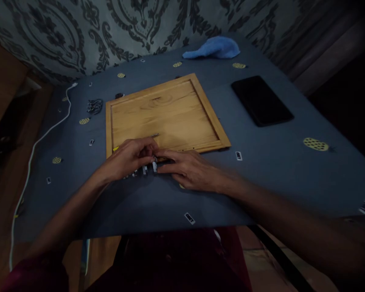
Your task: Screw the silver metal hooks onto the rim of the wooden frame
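A framed wooden panel [161, 111] lies flat on the table. At its near edge my left hand [130, 158] is closed, thumb and fingers pinched at a small silver metal fitting [155, 166]. My right hand [191, 169] meets it from the other side, its fingertips closed at the same fitting. Exactly how the fitting sits against the panel edge is hidden by the fingers. Another small metal piece [144, 170] lies just left of it, below my left hand. Beyond my left hand, a thin metal shaft [154, 134] and a bit of yellow [116, 149] show on the panel.
A dark tablet-like slab [261, 100] lies right of the panel, and a blue cloth [214, 48] is bunched at the back. Several dark curved metal pieces [94, 106] lie to the left. A white cable [48, 132] runs down the table's left side. Patterned fabric [142, 24] hangs behind.
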Available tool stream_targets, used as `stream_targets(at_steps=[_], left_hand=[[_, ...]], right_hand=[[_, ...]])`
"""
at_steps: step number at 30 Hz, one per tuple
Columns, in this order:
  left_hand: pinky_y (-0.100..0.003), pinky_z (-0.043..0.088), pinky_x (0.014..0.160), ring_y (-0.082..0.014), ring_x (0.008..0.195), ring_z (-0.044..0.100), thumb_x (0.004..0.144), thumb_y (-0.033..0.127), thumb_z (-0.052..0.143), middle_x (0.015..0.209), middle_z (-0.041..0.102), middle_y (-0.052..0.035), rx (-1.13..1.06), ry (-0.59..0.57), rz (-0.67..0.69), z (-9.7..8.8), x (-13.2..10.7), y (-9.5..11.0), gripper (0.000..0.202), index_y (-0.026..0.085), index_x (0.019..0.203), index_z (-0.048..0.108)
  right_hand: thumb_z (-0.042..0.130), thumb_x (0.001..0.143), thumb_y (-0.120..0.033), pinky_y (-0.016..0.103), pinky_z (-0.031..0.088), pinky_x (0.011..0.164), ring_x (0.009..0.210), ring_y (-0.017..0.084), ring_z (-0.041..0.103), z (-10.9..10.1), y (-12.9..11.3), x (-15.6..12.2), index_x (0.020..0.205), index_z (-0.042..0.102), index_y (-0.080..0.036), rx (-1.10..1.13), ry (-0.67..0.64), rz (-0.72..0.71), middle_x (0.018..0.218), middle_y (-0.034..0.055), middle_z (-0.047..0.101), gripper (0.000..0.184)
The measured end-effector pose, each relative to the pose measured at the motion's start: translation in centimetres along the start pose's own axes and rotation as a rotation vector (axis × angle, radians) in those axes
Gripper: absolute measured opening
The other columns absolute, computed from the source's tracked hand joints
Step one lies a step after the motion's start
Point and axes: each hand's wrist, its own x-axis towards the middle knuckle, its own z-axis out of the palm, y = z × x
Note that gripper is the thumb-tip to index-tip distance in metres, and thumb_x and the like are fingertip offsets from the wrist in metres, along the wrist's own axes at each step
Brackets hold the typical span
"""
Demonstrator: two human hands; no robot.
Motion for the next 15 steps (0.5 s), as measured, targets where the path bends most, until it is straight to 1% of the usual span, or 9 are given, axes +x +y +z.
stream_targets(at_steps=[3, 6, 11, 15], left_hand=[[-0.024, 0.043, 0.064, -0.0119, 0.07, 0.057, 0.085, 0.024, 0.066, 0.077, 0.061, 0.0019, -0.033, -0.006, -0.003, -0.05, 0.13, -0.22, 0.017, 0.018, 0.101, 0.068], [-0.024, 0.043, 0.065, -0.0122, 0.072, 0.056, 0.085, 0.026, 0.068, 0.078, 0.061, 0.0015, -0.052, -0.01, -0.005, -0.08, 0.25, -0.45, 0.019, 0.017, 0.102, 0.069], [-0.024, 0.043, 0.066, -0.0128, 0.075, 0.058, 0.084, 0.03, 0.069, 0.081, 0.062, 0.0011, -0.077, 0.012, -0.012, 0.01, 0.25, -0.81, 0.023, 0.017, 0.103, 0.069], [-0.025, 0.043, 0.066, -0.0129, 0.074, 0.057, 0.085, 0.034, 0.069, 0.079, 0.062, 0.0009, -0.11, 0.022, -0.002, 0.09, 0.21, -0.87, 0.024, 0.016, 0.101, 0.069]], right_hand=[[0.056, 0.087, -0.003, 0.038, 0.059, 0.084, 0.109, 0.024, 0.069, 0.07, 0.04, -0.11, 0.121, 0.074, -0.025, -0.004, -0.005, 0.009, 0.144, 0.0108, 0.059, 0.044], [0.056, 0.088, -0.004, 0.04, 0.06, 0.086, 0.111, 0.025, 0.069, 0.12, 0.06, -0.16, 0.123, 0.073, -0.025, -0.017, -0.003, 0.011, 0.147, 0.0112, 0.057, 0.045], [0.056, 0.088, -0.005, 0.04, 0.06, 0.084, 0.112, 0.026, 0.07, 0.16, 0.1, -0.11, 0.122, 0.074, -0.024, -0.024, -0.014, 0.007, 0.147, 0.0121, 0.058, 0.043], [0.057, 0.088, -0.006, 0.039, 0.06, 0.084, 0.111, 0.026, 0.07, 0.1, 0.12, -0.12, 0.122, 0.074, -0.024, -0.03, -0.006, 0.003, 0.148, 0.0118, 0.057, 0.042]])
